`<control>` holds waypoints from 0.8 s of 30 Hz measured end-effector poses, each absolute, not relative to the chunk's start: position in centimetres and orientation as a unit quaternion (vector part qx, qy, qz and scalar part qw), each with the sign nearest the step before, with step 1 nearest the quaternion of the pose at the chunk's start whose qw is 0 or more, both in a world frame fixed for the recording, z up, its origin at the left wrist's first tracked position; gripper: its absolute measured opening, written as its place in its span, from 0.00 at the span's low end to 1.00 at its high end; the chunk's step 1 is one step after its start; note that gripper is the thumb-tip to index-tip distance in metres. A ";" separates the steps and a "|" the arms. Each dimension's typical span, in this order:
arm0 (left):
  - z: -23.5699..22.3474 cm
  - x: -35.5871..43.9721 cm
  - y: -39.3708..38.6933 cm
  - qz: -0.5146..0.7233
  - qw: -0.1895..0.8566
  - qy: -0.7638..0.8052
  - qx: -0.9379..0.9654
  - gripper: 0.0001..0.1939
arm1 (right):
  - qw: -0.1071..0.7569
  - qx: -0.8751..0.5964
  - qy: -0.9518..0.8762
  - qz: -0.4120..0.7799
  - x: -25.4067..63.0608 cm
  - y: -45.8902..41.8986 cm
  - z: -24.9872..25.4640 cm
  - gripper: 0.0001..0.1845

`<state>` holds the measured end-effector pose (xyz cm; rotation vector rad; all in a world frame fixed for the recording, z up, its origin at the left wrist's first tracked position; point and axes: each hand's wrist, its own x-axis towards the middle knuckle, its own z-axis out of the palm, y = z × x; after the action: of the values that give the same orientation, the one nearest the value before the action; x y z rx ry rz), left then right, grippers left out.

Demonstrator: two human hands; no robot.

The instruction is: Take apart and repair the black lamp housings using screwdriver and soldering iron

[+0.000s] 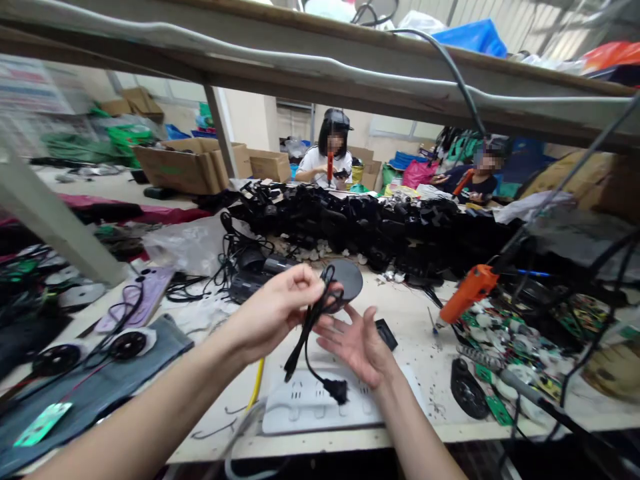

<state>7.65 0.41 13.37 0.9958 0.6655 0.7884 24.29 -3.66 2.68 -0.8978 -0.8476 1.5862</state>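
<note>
My left hand [287, 303] is closed, thumb against fingers, on a folded black power cord [304, 337]. The cord hangs down with its dark plug [336, 391] at the lower end. Just beyond those fingers is a round, flat black disc [349, 280]; whether the cord joins it I cannot tell. My right hand [357, 343] is palm up with fingers spread, just below the disc. Its fingertips come close to the cord and the disc, and contact is unclear. Underneath both hands lies a white power strip [320, 417] with several sockets.
An orange electric screwdriver [467, 293] hangs at right above loose circuit boards [500, 333]. A long heap of black parts [350, 220] crosses the bench. At left are a purple phone [135, 300] and a grey cloth [165, 343]. Two people sit beyond, under a shelf beam [320, 67].
</note>
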 end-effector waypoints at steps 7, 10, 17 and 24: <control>8.7 5.8 -5.7 0.341 0.769 0.400 0.363 0.16 | 0.591 -0.400 -0.283 0.641 26.5 -3.5 3.3 0.40; 6.6 5.8 -8.0 0.334 0.774 0.448 0.297 0.21 | 0.516 -0.501 -0.384 0.579 27.6 -3.2 3.5 0.35; 2.8 5.7 -9.6 0.251 0.668 0.481 0.509 0.17 | 0.290 -0.696 -0.489 0.439 28.2 -0.4 5.3 0.26; 2.2 6.9 -4.5 0.276 0.318 0.527 0.739 0.38 | 0.150 -0.754 -0.565 0.298 23.9 3.2 5.3 0.26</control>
<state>6.90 -4.52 2.20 1.9441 1.3856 0.7259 23.92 3.20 5.33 -2.1667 -1.6242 0.8572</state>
